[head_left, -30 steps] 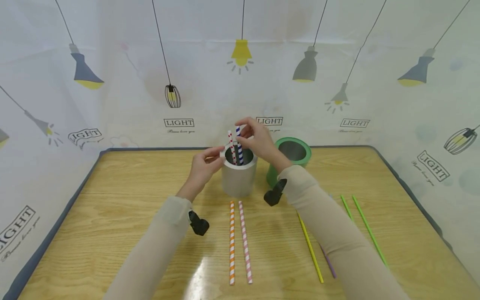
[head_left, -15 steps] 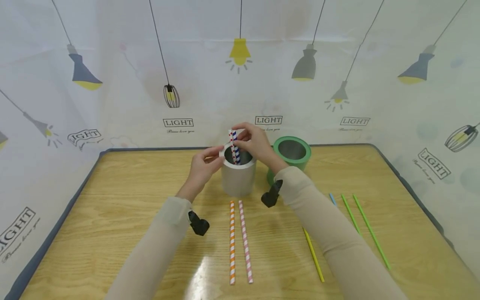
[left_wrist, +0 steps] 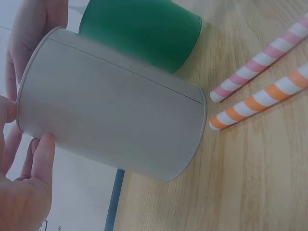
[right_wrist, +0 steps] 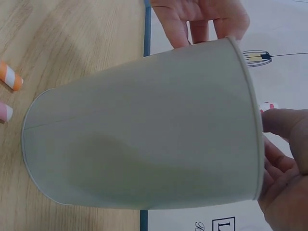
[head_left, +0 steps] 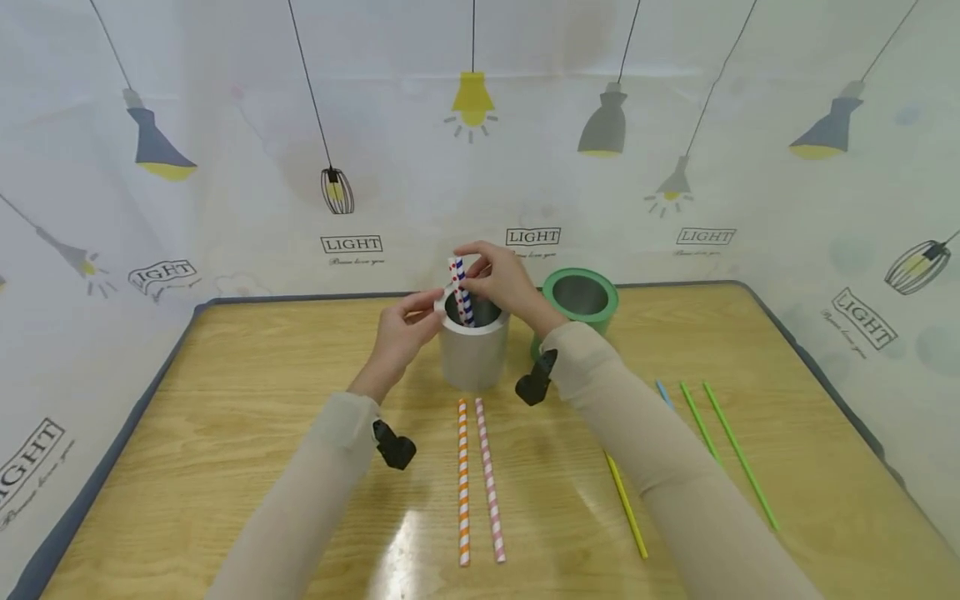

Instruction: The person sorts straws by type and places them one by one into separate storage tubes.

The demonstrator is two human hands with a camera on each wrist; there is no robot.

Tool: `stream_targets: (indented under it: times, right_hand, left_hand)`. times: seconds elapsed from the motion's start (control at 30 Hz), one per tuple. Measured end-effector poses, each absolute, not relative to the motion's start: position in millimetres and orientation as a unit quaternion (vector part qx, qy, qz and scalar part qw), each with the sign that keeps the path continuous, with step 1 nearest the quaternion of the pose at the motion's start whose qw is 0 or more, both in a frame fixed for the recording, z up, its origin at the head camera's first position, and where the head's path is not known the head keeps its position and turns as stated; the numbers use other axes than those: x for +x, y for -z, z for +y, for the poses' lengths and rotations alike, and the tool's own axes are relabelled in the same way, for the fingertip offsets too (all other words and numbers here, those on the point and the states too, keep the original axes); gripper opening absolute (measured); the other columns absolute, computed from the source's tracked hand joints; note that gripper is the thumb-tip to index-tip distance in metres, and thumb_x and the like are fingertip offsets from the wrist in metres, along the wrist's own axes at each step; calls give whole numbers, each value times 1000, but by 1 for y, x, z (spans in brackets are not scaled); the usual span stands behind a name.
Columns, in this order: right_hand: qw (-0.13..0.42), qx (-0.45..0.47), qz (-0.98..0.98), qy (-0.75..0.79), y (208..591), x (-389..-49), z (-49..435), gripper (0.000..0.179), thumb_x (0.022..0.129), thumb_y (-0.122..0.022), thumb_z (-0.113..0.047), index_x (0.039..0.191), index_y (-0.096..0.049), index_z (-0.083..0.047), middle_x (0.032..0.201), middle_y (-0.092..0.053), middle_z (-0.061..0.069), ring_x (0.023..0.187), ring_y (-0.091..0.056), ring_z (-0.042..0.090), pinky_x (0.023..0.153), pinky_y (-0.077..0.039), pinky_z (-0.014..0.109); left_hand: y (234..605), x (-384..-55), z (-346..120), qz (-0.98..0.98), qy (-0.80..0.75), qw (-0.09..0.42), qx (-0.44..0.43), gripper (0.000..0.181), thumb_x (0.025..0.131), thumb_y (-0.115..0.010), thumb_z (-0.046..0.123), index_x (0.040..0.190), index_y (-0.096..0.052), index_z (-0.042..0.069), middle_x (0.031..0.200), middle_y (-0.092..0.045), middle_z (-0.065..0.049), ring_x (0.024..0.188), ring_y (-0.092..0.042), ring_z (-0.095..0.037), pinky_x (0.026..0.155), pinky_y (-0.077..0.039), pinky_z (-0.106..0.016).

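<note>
A pale grey-white cylindrical tub [head_left: 474,362] stands on the table. My left hand [head_left: 400,337] grips its left rim, thumb at the edge and fingers against the outer wall in the left wrist view. Above the tub's mouth, my right hand [head_left: 504,279] pinches a blue-and-white striped straw [head_left: 468,312] whose lower end is inside. Beside it a white straw with red dots [head_left: 456,287] leans in the tub, overlapping the blue one in the head view. From the right wrist view, the tub's wall [right_wrist: 144,125] hides the straws' lower parts.
A green tub [head_left: 581,292] stands right of the pale one. In front lie an orange-striped straw [head_left: 463,483] and a pink-striped straw [head_left: 491,483]. Further right are a yellow straw [head_left: 626,504], a blue straw [head_left: 663,393] and two green straws [head_left: 738,450], partly behind the right sleeve.
My right hand has moved left and slightly down, bringing the blue-striped straw from upright beside the red-dotted one to a lean close against it. My left hand stays at the tub's rim.
</note>
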State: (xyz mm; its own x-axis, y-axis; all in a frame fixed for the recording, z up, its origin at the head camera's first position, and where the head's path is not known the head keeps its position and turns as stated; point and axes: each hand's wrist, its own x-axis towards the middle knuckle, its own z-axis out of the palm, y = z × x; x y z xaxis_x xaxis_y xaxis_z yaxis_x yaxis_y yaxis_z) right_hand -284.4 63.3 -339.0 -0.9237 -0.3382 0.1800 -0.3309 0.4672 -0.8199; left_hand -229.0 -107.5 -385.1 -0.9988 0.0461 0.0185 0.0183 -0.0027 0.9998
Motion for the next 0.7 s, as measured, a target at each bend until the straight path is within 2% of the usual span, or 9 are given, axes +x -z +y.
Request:
stream_targets:
  times: [0.2,0.37,0.7]
  right_hand:
    - [52,-187,859,473,333,-283,69,50,82,-66,-2,130,-49,-6,91,-61,16,73,-61,26,59,-56,31]
    - [83,-183,861,468,329,-280,73,49,84,-64,-4,130,-48,-5,93,-60,17,72,-62,28,59,-57,32]
    - [94,-206,854,469,322,-277,78,41,86,-63,-7,125,-53,-3,96,-60,16,83,-61,27,63,-57,30]
  left_hand:
    - [385,-229,-105,697,-716,16,33,37,85,-60,2,122,-57,1,119,-53,-19,102,-55,-24,83,-52,-28]
    - [386,-231,-105,698,-715,20,35,37,85,-59,2,122,-57,3,121,-51,-20,102,-55,-24,82,-52,-28]
    - [388,-230,-111,694,-720,16,25,37,85,-60,1,121,-57,3,120,-52,-18,102,-54,-25,82,-52,-27]
